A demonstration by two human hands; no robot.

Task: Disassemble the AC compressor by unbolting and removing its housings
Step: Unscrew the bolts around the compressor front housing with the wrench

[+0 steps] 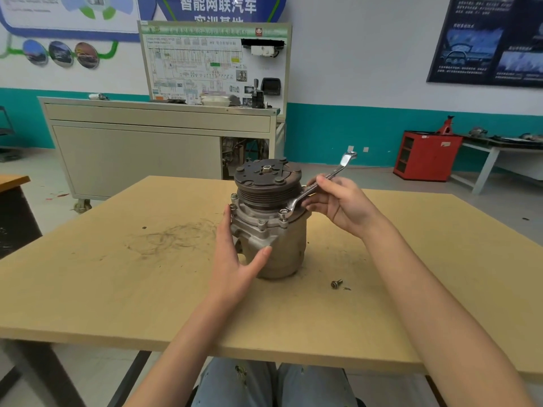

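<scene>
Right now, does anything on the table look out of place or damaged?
One loose bolt lies on its side on the table, right of the compressor and apart from it. Dark circular scuff marks smear the tabletop to the compressor's left. Nothing looks spilled or broken.

AC compressor [276, 254] stands upright on its rear end, with the dark grooved pulley [269, 193] and clutch plate [252, 174] uppermost and the grey cast housing below. Flange bolts [261, 223] stand raised around the upper housing. The wrench [311, 193] slants up to the right, its lower end seated on the right front bolt. A loose bolt [336, 283] lies on its side near the base, at front right.
</scene>
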